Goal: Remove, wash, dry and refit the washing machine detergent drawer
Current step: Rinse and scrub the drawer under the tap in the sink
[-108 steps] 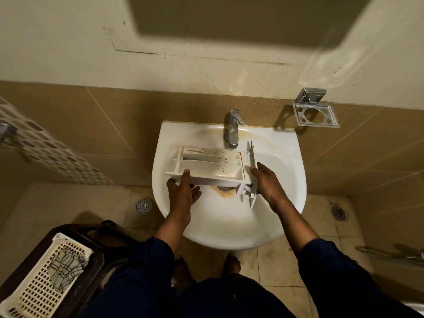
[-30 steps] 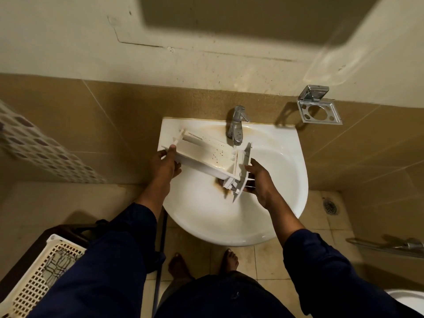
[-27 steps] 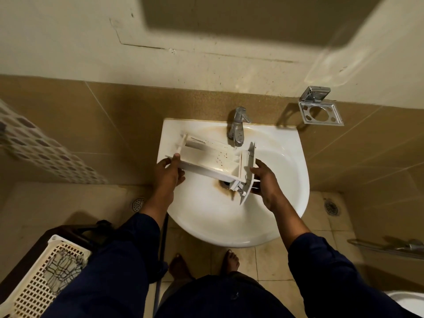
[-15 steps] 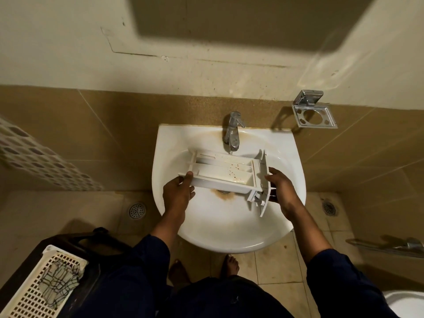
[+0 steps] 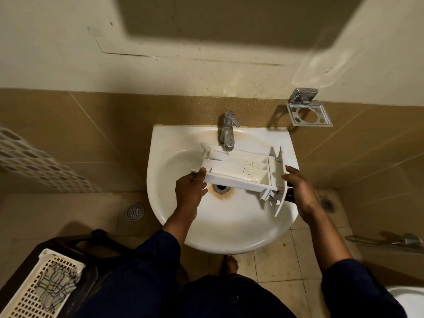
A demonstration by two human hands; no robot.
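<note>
I hold the white detergent drawer (image 5: 238, 172) level over the basin of the white sink (image 5: 224, 228), just under the chrome tap (image 5: 227, 131). Brown specks and stains dot its compartments. My left hand (image 5: 190, 189) grips the drawer's left end, thumb on the top edge. My right hand (image 5: 298, 189) holds the front panel at the right end, fingers curled behind it. No water is seen running from the tap.
A rust-stained drain (image 5: 220, 187) sits under the drawer. A metal holder (image 5: 308, 111) is fixed to the tiled wall at right. A cream perforated basket (image 5: 39, 285) stands at lower left. Floor drains (image 5: 135, 211) lie either side; my bare foot (image 5: 230, 265) is below the sink.
The drawer went from tilted, left end raised, to level, and shifted right under the tap. Both hands kept their hold throughout.
</note>
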